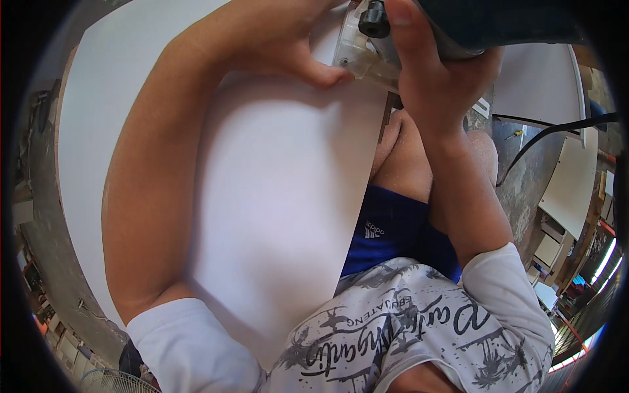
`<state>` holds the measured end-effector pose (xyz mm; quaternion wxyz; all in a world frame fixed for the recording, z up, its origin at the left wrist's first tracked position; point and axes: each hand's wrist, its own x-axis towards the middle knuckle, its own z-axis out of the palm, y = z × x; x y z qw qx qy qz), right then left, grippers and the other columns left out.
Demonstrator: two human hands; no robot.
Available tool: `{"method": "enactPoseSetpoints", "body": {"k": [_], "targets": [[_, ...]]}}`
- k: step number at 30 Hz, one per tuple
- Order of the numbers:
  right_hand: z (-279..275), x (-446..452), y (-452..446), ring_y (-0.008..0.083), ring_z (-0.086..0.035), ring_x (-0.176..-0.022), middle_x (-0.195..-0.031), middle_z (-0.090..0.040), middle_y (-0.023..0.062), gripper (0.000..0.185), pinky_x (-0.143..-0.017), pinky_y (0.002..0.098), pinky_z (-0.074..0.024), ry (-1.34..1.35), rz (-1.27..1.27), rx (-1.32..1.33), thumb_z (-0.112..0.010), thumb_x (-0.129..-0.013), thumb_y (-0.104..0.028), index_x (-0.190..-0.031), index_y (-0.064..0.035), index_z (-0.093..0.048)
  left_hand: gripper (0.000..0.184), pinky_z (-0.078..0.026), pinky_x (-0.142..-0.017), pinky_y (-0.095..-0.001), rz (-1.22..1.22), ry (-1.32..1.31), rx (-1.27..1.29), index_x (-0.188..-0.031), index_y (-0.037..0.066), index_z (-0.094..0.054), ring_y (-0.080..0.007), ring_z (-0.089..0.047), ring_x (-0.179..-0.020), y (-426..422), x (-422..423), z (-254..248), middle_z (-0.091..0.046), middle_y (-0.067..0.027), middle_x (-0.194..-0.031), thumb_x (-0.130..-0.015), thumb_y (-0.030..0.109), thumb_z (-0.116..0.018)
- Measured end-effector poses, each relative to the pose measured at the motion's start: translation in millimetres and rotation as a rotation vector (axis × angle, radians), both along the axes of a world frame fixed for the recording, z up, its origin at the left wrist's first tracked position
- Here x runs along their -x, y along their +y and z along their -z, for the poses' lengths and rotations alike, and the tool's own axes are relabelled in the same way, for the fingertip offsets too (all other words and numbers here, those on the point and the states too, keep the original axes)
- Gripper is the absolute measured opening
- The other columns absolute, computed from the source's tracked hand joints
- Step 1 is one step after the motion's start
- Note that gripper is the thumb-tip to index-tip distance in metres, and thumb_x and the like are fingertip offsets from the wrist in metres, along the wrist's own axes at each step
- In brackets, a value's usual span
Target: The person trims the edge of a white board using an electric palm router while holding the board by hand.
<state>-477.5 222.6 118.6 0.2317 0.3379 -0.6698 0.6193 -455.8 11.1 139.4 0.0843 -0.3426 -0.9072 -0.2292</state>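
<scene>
The board (282,196) lies nearest, smooth, white and straight-edged. At its far right corner sits the tool (517,23), dark-bodied, with a ribbed black knob (375,21) and a clear, hard base (357,62). The right hand (445,78) is clamped round its body. The left hand (298,56) has its thumb by the base; whether its other fingers grip, I cannot tell. Steady work calls for a flat base and the bendy black cord (550,137) kept clear. Beyond, the floor (521,173) is rough grey.

Workshop: power tool (501,23), boards (282,196), worn floor (532,171)
</scene>
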Motion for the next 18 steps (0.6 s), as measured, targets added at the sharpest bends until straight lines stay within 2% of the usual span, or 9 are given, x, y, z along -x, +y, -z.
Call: {"method": "enactPoseSetpoints", "body": {"k": [4,10,13,15,18], "targets": [[0,0,3,0.0087,-0.063,-0.083,-0.097,-0.068,0.0026,0.036,-0.072,0.023,-0.0514,-0.047,-0.013,-0.025,-0.086,-0.085,-0.015,-0.11,-0.0036,-0.063,0.09,-0.031,-0.122,-0.0482,-0.027,-0.152,0.017,-0.134,-0.004,-0.049,-0.0409,-0.049,-0.134,2,-10,-20,-0.055,-0.0267,-0.135,-0.068,0.044,-0.086],[-6,-4,-5,0.0108,-0.064,-0.082,-0.097,-0.067,0.0027,0.038,-0.073,0.0254,-0.0516,-0.011,0.053,-0.015,-0.086,-0.086,-0.022,-0.11,-0.0033,-0.063,0.09,-0.032,-0.12,-0.0483,-0.014,-0.14,-0.004,-0.134,-0.004,-0.049,-0.041,-0.049,-0.134,-3,0,-3,-0.055,-0.0266,-0.135,-0.067,0.043,-0.086],[-12,-9,-5,0.0116,-0.064,-0.083,-0.096,-0.067,0.003,0.039,-0.073,0.0262,-0.0518,-0.068,0.0,-0.026,-0.086,-0.086,-0.025,-0.109,-0.003,-0.063,0.09,-0.033,-0.119,-0.0479,-0.021,-0.137,-0.005,-0.134,-0.004,-0.049,-0.0413,-0.049,-0.134,0,-9,-14,-0.055,-0.0268,-0.135,-0.067,0.043,-0.086],[-7,-2,0,0.0116,-0.064,-0.083,-0.096,-0.067,0.0032,0.039,-0.073,0.0261,-0.0517,0.007,-0.043,-0.05,-0.086,-0.086,-0.025,-0.109,-0.003,-0.064,0.09,-0.033,-0.119,-0.0472,-0.022,-0.116,-0.013,-0.134,-0.004,-0.049,-0.0414,-0.05,-0.133,0,-9,-12,-0.055,-0.0268,-0.136,-0.067,0.042,-0.086],[0,2,-2,0.0116,-0.064,-0.082,-0.096,-0.067,0.0033,0.039,-0.073,0.026,-0.0515,0.012,0.003,0.001,-0.086,-0.086,-0.026,-0.108,-0.0031,-0.064,0.089,-0.035,-0.118,-0.046,-0.014,-0.092,-0.034,-0.134,-0.004,-0.05,-0.0414,-0.05,-0.132,-3,5,6,-0.055,-0.0268,-0.136,-0.067,0.042,-0.087]]}}
